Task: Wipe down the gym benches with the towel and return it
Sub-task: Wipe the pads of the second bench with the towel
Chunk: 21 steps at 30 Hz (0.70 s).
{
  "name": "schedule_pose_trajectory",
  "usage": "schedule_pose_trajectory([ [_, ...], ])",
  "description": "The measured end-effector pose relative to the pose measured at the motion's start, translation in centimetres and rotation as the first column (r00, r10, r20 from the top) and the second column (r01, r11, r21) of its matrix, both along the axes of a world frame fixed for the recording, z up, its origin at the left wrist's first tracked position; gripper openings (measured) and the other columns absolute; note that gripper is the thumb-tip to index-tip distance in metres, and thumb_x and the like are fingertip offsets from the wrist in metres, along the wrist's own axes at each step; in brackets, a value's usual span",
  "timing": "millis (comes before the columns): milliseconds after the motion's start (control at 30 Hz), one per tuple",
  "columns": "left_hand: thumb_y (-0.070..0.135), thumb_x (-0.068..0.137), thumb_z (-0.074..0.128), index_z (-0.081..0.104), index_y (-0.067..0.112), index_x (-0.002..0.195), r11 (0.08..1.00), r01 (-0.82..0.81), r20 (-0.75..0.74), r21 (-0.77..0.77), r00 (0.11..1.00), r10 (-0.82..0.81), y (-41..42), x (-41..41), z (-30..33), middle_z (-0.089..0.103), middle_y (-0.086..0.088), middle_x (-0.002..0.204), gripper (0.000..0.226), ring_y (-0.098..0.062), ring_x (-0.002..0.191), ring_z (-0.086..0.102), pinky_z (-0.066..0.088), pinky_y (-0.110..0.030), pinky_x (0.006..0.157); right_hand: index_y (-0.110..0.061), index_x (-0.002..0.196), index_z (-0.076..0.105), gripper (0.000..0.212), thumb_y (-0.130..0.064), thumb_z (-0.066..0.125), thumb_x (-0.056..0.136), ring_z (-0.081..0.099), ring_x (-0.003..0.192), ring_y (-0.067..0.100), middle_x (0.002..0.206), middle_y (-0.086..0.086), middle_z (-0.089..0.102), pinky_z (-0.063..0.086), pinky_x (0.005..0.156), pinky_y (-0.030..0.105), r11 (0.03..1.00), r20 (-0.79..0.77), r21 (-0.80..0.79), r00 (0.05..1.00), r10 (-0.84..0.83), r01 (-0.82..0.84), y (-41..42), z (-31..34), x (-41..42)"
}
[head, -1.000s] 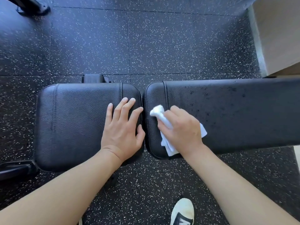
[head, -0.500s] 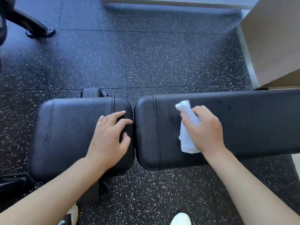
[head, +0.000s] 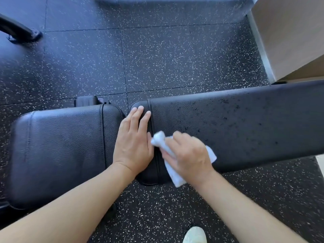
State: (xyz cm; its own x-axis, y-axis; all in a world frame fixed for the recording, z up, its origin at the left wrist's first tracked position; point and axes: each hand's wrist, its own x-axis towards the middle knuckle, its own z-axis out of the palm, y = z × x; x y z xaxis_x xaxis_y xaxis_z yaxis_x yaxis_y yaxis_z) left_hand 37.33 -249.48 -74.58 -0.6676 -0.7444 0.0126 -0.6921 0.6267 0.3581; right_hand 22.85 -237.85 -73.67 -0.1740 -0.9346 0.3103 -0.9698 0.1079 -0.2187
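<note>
Only towel [head: 172, 176] under right fingers [head: 177, 137]

A: Seat pad [head: 57, 151]: black grained leather-look cover, stitched seams, slight sheen.
B: Back pad [head: 245, 127]?
A: Same cover but duller, speckled with dark droplets.
B: Towel [head: 175, 178]?
A: White soft cloth, matt, crumpled.
B: Floor [head: 166, 58]?
A: Black rubber-look tiles, white flecks, matt. Frame foot [head: 21, 33] glossy black, looks like metal.

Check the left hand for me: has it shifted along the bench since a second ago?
Yes. The left hand has crossed rightward from the short seat pad over the gap; its fingertips now lie on the long back pad.
</note>
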Motion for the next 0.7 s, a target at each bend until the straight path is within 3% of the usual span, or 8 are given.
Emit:
schedule_pose_trajectory([
  [100,0.026,0.095,0.041,0.047,0.003,0.153,1.000,-0.006,0.018,-0.014,1.000,0.006,0.1,-0.3,0.3,0.040,-0.020,0.162,0.063,-0.040,0.154,0.032,0.027,-0.051,0.128,-0.012,0.077,0.065,0.022,-0.027,0.071,0.091,0.058,0.062,0.031,0.074,0.006,0.057,0.035,0.049,0.034,0.963,-0.028,-0.024,0.962,-0.270,0.270,-4.8,0.4,-5.7],
  [200,0.026,0.094,0.044,0.047,0.005,0.153,0.999,-0.012,0.025,-0.033,1.000,0.013,0.1,-0.3,0.1,0.039,-0.018,0.162,0.064,-0.038,0.155,0.032,0.026,-0.050,0.128,-0.007,0.075,0.063,0.028,-0.027,0.067,0.094,0.059,0.065,0.039,0.079,0.011,0.058,0.028,0.058,0.034,0.830,0.180,0.006,0.816,-0.550,0.558,-9.2,0.1,-9.6],
  [267,0.026,0.093,0.044,0.048,0.005,0.153,0.999,-0.013,0.005,-0.037,1.000,0.014,-0.1,-0.2,-0.3,0.039,-0.018,0.162,0.063,-0.038,0.155,0.032,0.026,-0.050,0.128,-0.008,0.070,0.060,0.028,-0.025,0.070,0.091,0.057,0.062,0.037,0.076,0.011,0.056,0.028,0.056,0.033,0.834,0.210,-0.027,0.819,-0.534,0.551,-10.7,-0.8,-8.0],
  [400,0.026,0.092,0.043,0.049,0.004,0.152,0.999,-0.015,-0.006,-0.034,1.000,0.014,0.0,-0.2,-0.6,0.039,-0.018,0.162,0.063,-0.039,0.154,0.032,0.026,-0.052,0.128,-0.016,0.073,0.058,0.019,-0.028,0.066,0.086,0.053,0.058,0.027,0.071,0.003,0.053,0.028,0.053,0.029,0.943,0.202,-0.125,0.938,-0.280,0.308,-10.6,-1.0,-1.5],
  [467,0.025,0.092,0.042,0.049,0.004,0.151,0.999,-0.019,-0.008,-0.040,1.000,0.018,0.0,-0.2,-0.5,0.039,-0.018,0.162,0.063,-0.039,0.154,0.032,0.028,-0.053,0.127,-0.019,0.071,0.057,0.021,-0.030,0.067,0.086,0.054,0.058,0.024,0.071,0.000,0.053,0.028,0.054,0.028,0.962,0.178,-0.120,0.958,-0.224,0.247,-9.9,-1.1,-2.4],
  [567,0.025,0.092,0.043,0.050,0.004,0.150,0.999,-0.015,-0.015,-0.050,1.000,0.014,0.0,-0.3,-0.6,0.039,-0.018,0.162,0.062,-0.039,0.154,0.032,0.029,-0.054,0.126,-0.016,0.070,0.056,0.028,-0.034,0.069,0.088,0.054,0.058,0.026,0.071,0.001,0.052,0.027,0.054,0.026,0.937,0.113,-0.102,0.939,-0.324,0.335,-8.2,-1.3,-7.7],
  [700,0.027,0.093,0.043,0.048,0.005,0.152,0.998,-0.012,0.005,-0.059,1.000,0.012,-0.1,-0.2,-1.0,0.037,-0.017,0.163,0.063,-0.037,0.155,0.031,0.028,-0.053,0.127,-0.013,0.070,0.054,0.033,-0.035,0.065,0.090,0.053,0.058,0.034,0.074,0.004,0.052,0.024,0.057,0.029,0.814,0.170,-0.084,0.813,-0.557,0.575,-6.5,-1.1,-12.1],
])
